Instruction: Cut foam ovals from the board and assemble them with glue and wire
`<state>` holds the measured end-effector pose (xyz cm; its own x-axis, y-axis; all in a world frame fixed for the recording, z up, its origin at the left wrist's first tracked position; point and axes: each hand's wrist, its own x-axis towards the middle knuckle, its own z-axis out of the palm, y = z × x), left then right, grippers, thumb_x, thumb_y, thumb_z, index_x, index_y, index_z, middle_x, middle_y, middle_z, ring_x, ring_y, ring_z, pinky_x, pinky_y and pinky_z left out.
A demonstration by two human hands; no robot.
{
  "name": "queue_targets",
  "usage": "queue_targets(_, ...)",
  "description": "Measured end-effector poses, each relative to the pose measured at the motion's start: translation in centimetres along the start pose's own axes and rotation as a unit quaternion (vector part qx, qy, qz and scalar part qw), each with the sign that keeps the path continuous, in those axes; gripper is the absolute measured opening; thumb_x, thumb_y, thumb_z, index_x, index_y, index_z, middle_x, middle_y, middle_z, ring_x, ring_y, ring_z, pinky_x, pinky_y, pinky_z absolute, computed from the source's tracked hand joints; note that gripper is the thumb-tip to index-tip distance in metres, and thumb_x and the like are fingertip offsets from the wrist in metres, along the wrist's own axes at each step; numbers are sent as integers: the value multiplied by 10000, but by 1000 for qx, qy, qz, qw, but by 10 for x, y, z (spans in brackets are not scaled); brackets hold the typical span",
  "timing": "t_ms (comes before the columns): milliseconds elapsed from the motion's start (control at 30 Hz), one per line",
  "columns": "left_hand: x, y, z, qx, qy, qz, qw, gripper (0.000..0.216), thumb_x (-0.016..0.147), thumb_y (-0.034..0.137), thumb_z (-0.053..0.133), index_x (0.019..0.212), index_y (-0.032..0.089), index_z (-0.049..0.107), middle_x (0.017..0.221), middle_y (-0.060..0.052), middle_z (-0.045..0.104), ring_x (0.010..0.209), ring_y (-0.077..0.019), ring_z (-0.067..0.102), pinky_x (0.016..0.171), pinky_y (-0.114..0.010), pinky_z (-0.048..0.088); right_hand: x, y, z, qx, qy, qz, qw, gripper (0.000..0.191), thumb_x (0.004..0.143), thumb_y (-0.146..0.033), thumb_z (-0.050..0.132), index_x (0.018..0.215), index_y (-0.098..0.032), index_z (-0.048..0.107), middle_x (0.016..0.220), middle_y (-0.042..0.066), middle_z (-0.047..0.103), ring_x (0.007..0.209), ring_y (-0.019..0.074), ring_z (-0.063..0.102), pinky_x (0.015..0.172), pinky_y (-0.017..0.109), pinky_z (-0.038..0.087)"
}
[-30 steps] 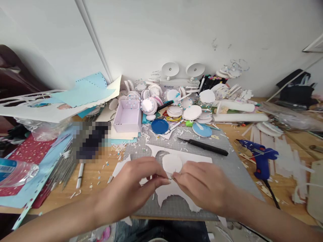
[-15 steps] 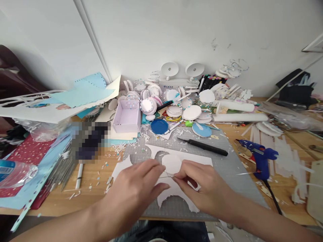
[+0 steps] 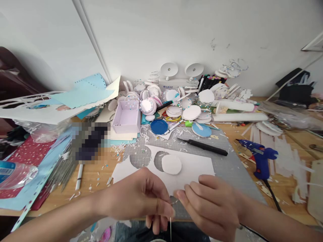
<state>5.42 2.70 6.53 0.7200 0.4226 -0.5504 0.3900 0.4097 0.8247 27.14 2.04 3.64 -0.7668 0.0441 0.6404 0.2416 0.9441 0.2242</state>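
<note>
Below the front of the grey cutting mat (image 3: 227,174), my left hand (image 3: 141,196) pinches a thin wire (image 3: 171,227) between thumb and forefinger. One length of it hangs straight down from that pinch. A short bent stretch of wire spans the gap to my right hand (image 3: 212,205), whose fingers are curled closed on it. Beyond my hands lies a white sheet (image 3: 196,164) with round cut-outs. On it rests a loose white disc (image 3: 172,164), partly over one hole. My hands cover the sheet's near edge.
A black craft knife (image 3: 207,147) lies behind the sheet. To the right is a blue glue gun (image 3: 259,156) with its cord. A lilac box (image 3: 126,116) stands at the back left, beside piled white discs (image 3: 191,112). Bundled wires (image 3: 63,171) and a bottle (image 3: 17,174) are left.
Both hands have come back toward my body, away from the disc, which now shows fully. The wire, nearly straight across before, is bent between my hands with a length hanging down.
</note>
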Motion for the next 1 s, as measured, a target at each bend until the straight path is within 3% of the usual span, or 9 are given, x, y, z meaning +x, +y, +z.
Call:
queue_targets(67, -1, 1, -2, 9, 14, 7, 1000, 226, 831, 293, 595, 670, 138, 624, 629, -2, 633, 509, -80, 558, 489, -173, 419, -3, 4, 0, 13, 3, 23, 1000, 158, 891, -117, 515, 822, -152, 652, 741, 38, 683, 640, 145, 584, 464, 290, 417)
queue_targets(133, -2, -1, -2, 138, 127, 82, 979, 208, 857, 246, 568, 687, 146, 636, 637, 2, 635, 568, -92, 569, 549, -190, 428, -6, 6, 1, 49, -2, 127, 991, 85, 892, -145, 537, 884, -152, 622, 775, 47, 671, 681, 153, 586, 543, 295, 467)
queue_targets(233, -4, -10, -1, 367, 257, 214, 868, 204, 905, 164, 498, 772, 164, 652, 702, 0, 638, 643, -112, 566, 615, -226, 414, -7, 6, -2, 137, -18, 309, 941, 48, 873, -180, 575, 828, -181, 559, 785, 41, 619, 732, 157, 574, 631, 295, 478)
queue_targets(400, -2, -21, 3, 568, 269, 288, 723, 242, 872, 34, 408, 877, 147, 622, 738, -20, 618, 609, -162, 545, 525, -280, 382, 3, 4, -9, 236, -137, 431, 860, 87, 859, -233, 600, 830, -206, 523, 796, 3, 594, 762, 157, 559, 680, 296, 453)
queue_targets(600, -2, -19, 7, 635, 259, 304, 661, 219, 872, 43, 419, 914, 132, 615, 760, -32, 634, 611, -183, 568, 495, -292, 423, 11, 3, -3, 264, -180, 477, 818, 108, 829, -217, 669, 862, -214, 567, 774, -20, 634, 704, 145, 575, 648, 270, 442)
queue_targets(733, -1, -18, 6, 580, 244, 275, 727, 216, 897, 92, 438, 819, 144, 633, 729, -33, 646, 614, -158, 577, 535, -265, 436, 8, 0, 4, 280, -110, 438, 847, 112, 830, -151, 665, 791, -203, 574, 715, -36, 630, 669, 118, 569, 644, 248, 434)
queue_targets(833, 3, -12, -1, 333, 187, 155, 911, 219, 885, 178, 498, 722, 150, 641, 646, -14, 643, 602, -124, 597, 568, -223, 455, 2, -5, 4, 235, -67, 333, 911, 111, 880, -110, 558, 820, -199, 590, 731, -24, 657, 669, 122, 571, 642, 280, 412)
queue_targets(900, 6, -7, -8, 106, 63, 43, 991, 216, 853, 260, 547, 692, 143, 630, 608, -4, 633, 527, -98, 586, 498, -187, 435, -2, -6, 2, 155, -53, 205, 965, 143, 895, -108, 505, 861, -192, 616, 825, 6, 700, 713, 140, 586, 636, 309, 397)
queue_targets(1000, 10, -3, -17, -49, -68, -26, 996, 204, 797, 299, 601, 690, 128, 635, 613, -8, 637, 463, -75, 559, 426, -158, 380, -7, -3, 0, 51, -48, 40, 997, 156, 903, -160, 501, 831, -181, 637, 945, 50, 719, 782, 167, 596, 633, 329, 396)
